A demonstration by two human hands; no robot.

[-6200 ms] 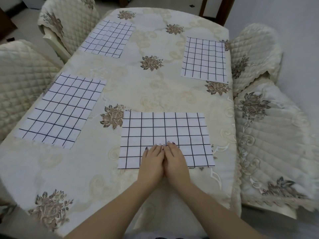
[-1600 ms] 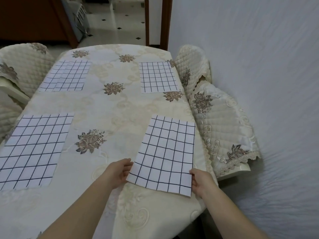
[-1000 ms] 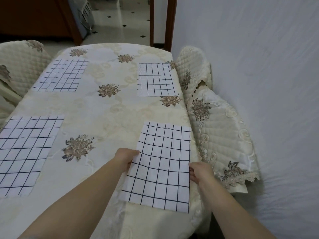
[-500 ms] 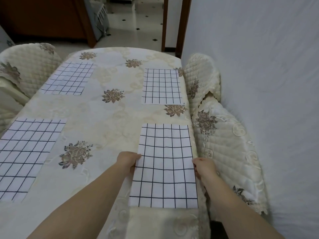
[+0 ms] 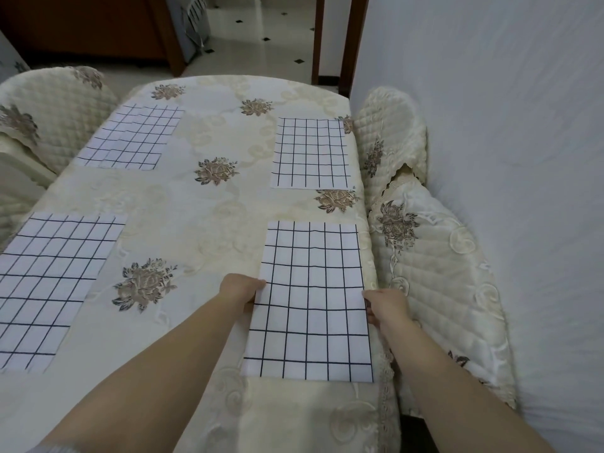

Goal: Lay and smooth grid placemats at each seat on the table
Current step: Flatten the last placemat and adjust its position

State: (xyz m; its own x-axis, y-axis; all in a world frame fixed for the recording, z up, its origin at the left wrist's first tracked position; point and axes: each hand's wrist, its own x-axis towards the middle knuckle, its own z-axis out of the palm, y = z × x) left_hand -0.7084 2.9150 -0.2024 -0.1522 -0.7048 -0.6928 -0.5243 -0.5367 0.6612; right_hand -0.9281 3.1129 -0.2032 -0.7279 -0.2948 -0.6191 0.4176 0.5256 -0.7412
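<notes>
Item: near-right placemat [image 5: 310,289], white with a dark grid, lay flat on the bench [image 5: 202,217], long side running away from you. Your left grip [image 5: 242,287] was curled on its left edge, pinching the cloth; your right grip [image 5: 385,305] pinched its right edge, directly opposite. Also on the bench: far-right placemat [image 5: 310,152] beyond it, near-left placemat [image 5: 52,282] well to its left, far-left placemat [image 5: 130,137] diagonally beyond. A quilted chair [image 5: 441,273] stood just right of it.
</notes>
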